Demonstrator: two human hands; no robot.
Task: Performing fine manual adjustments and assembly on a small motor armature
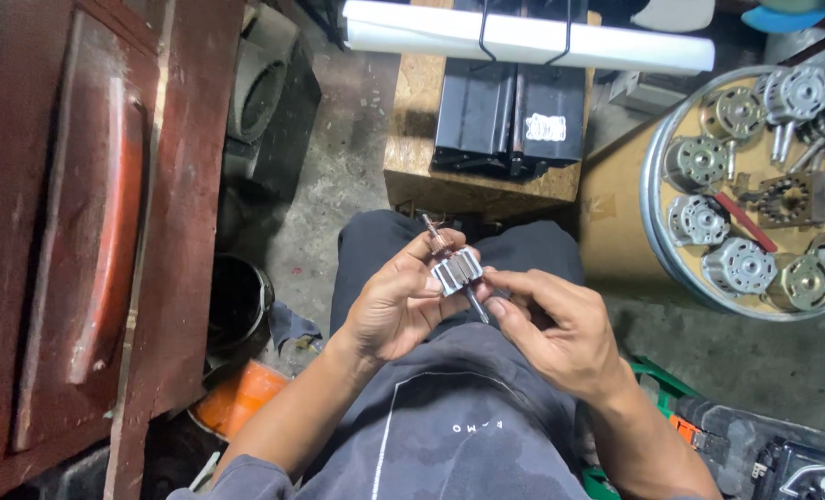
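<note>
One small grey metal motor rotor with a thin steel shaft (456,270) sits over the person's lap, pinched in the curled left hand (396,304). The right hand (553,326) closes its fingertips on the shaft's lower end. About nine similar silver motors lie on a round metal-rimmed tray (658,243), partly cut off.

dark grey t-shirt with thin white line print, short sleeves, bare forearms, dark trousers, no gloves
</note>
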